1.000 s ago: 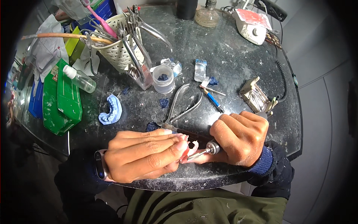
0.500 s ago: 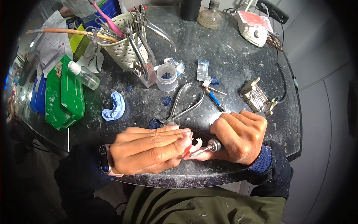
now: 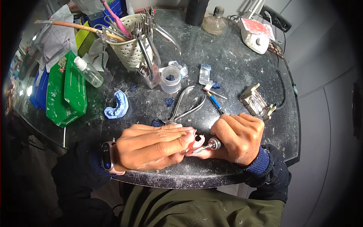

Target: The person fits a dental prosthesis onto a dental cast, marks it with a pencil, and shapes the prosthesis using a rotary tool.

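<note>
My left hand (image 3: 153,147), a band on its wrist, grips a small pink dental piece (image 3: 197,142) near the desk's front edge, its fingers bent over and mostly hiding the piece. My right hand (image 3: 240,138) is wrapped round a metal rotary handpiece (image 3: 214,143), whose thin bur (image 3: 202,148) lies against the pink piece between the hands. Just beyond them are steel pliers (image 3: 183,101), a blue-handled tool (image 3: 214,100) and scraps of dark blue material (image 3: 169,101). A pale blue dental cast (image 3: 117,106) stands beyond my left hand.
The dusty dark desk (image 3: 227,64) holds a basket of tools (image 3: 126,53), green trays (image 3: 64,102), a spray bottle (image 3: 90,75), a plastic cup (image 3: 170,83), a holder of burs (image 3: 253,98), a glass bottle (image 3: 213,23), a white control box (image 3: 257,39) and a coiled cord (image 3: 280,87).
Both hands, with the pink piece and handpiece held between them, have shifted slightly upward in the picture and stay pressed close together; the desk's contents also appear slightly shifted in view.
</note>
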